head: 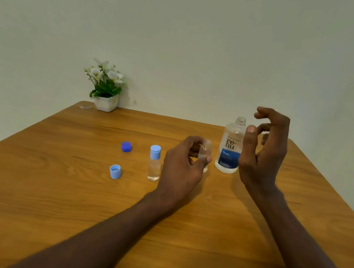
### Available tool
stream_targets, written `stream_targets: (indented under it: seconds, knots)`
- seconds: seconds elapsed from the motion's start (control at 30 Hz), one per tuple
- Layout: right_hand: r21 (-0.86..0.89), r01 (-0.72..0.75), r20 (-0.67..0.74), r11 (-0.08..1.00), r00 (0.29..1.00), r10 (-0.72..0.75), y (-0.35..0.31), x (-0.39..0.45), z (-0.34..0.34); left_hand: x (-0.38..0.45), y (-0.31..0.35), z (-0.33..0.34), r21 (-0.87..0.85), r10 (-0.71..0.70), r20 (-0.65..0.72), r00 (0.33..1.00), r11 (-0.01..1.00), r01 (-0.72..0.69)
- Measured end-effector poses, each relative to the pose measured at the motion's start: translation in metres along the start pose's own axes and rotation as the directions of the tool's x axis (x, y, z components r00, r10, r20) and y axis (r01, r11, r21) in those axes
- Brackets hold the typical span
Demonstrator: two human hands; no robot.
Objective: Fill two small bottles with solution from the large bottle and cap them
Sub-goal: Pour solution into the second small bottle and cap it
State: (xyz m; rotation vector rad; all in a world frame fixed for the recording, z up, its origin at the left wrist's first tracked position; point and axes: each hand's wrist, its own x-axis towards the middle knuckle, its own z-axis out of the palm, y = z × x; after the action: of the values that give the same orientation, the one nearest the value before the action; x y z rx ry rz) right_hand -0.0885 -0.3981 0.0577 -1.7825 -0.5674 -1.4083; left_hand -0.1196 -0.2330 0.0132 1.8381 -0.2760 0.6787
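The large clear bottle point(230, 146) with a white and blue label stands uncapped on the wooden table point(49, 195). My right hand point(262, 150) hovers just right of it, fingers curled and apart, holding nothing. My left hand point(182, 164) grips an uncapped small clear bottle point(206, 148), upright and just left of the large bottle. A second small bottle point(154, 163) with a light blue cap stands to the left of my left hand. A light blue cap point(115, 171) lies open side up on the table. A dark blue cap point(126, 146) lies farther back.
A small white pot of white flowers point(106, 87) stands at the table's back left corner, against the pale wall. A small clear scrap point(85, 107) lies beside the pot.
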Motion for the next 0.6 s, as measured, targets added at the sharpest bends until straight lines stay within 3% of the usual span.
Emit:
stream_targets:
  seconds: [0.3,0.47,0.6]
  knots:
    - [0.05,-0.08,0.051,0.996,0.996,0.078,-0.023,-0.012,0.004,-0.033,0.026,-0.061,-0.064,0.066,-0.011,0.998,0.996,-0.067]
    - [0.223,-0.085,0.141,0.971,0.989,0.054,-0.078,-0.03,0.02,-0.052,0.026,-0.113,-0.011,0.105,-0.069,0.992,0.994,-0.106]
    - [0.243,-0.106,0.3,0.964,0.954,0.029,-0.121,-0.049,0.037,-0.059,0.019,-0.149,0.063,0.054,-0.158,0.986,0.997,-0.044]
